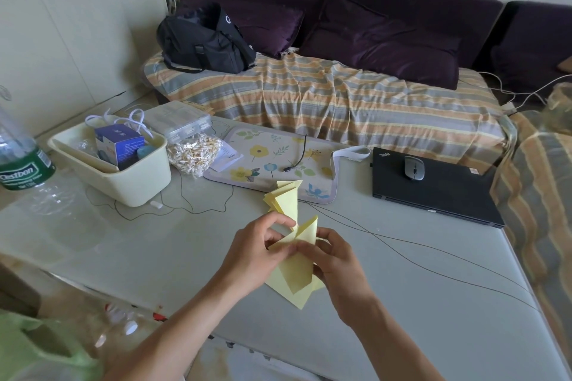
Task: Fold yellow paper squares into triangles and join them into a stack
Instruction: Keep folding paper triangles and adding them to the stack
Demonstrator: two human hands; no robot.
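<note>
Joining is the step in hand, by my reading: both hands hold yellow paper above the counter. The left hand pinches a folded triangle between thumb and fingers, and the right hand grips the same piece from the other side, fingers curled round it. Beneath the hands more yellow sheets hang down, and just beyond the left hand's fingertips the stack of joined triangles stands up. Next, probably, a point must slide into a pocket of its neighbour, which calls for steady alignment and a light pinch.
</note>
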